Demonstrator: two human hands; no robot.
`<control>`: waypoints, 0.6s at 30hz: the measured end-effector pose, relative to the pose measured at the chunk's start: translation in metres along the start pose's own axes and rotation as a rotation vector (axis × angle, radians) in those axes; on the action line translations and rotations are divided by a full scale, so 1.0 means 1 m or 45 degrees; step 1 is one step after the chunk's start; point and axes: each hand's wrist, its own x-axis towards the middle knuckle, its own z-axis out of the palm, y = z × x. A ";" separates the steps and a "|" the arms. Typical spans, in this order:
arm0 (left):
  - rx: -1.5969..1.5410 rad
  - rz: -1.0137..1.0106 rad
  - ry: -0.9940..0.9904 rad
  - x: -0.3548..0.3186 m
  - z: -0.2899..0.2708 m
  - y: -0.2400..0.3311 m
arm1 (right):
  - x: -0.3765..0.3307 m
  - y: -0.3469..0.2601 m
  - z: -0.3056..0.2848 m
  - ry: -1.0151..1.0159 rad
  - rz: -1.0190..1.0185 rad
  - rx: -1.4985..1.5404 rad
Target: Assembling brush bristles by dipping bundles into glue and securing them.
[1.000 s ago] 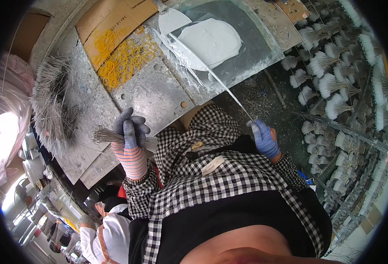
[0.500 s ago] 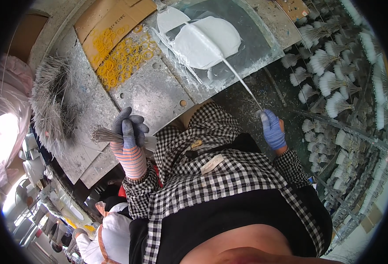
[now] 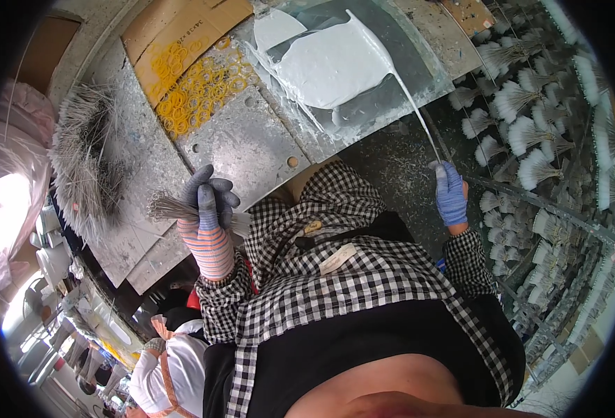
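Left hand: the striped-gloved left hand (image 3: 208, 209) is over the near edge of the bench, fingers closed around a bundle.
Bundle: the bundle (image 3: 166, 207) lies across that palm, thin wire ends out to the left, pale bristles out to the right.
Right hand: the blue-gloved right hand (image 3: 451, 197), off the bench to the right, has its fingers wrapped round the near end of a rod.
Rod: the rod (image 3: 419, 111) slants far and left over the bench edge; its white-coated far part lies along the right side of the paste.
Paste: the white paste (image 3: 335, 66) spreads over a grey sheet (image 3: 373, 109) at the far side.
Rings: yellow rings (image 3: 206, 83) lie scattered left of the paste, partly on cardboard (image 3: 213, 17).
Far left: a heap of wire brushes (image 3: 84, 164).
Right: racked brushes (image 3: 523, 132).
Near left: a co-worker in white (image 3: 182, 373).
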 end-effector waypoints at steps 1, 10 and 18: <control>-0.020 -0.003 0.003 -0.001 0.001 -0.001 | 0.001 0.000 -0.002 -0.010 0.067 -0.010; -0.005 0.004 0.009 -0.010 0.008 -0.003 | -0.005 0.010 -0.006 0.005 -0.059 0.090; -0.263 0.010 -0.191 -0.022 0.001 -0.005 | 0.005 0.049 0.001 0.017 0.011 0.137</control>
